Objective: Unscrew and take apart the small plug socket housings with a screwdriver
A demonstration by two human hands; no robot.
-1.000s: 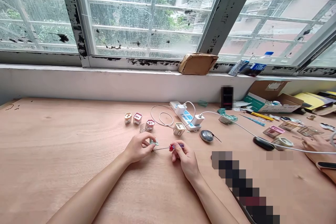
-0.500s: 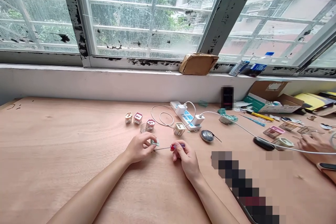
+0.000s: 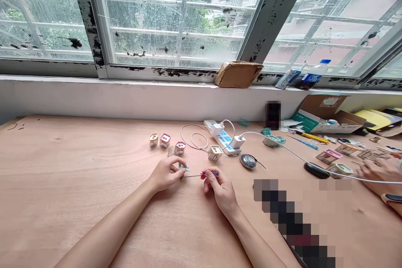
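Left hand [image 3: 166, 174]: fingers pinched on green part [image 3: 186, 168], seemingly; right hand [image 3: 222, 192]: fingers closed round screwdriver [image 3: 203, 175], tip toward 9 o'clock.

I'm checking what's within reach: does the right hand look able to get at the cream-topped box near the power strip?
Probably yes: the cream-topped box stands just beyond the right hand, nothing visible between, though the held screwdriver may hinder grasping.
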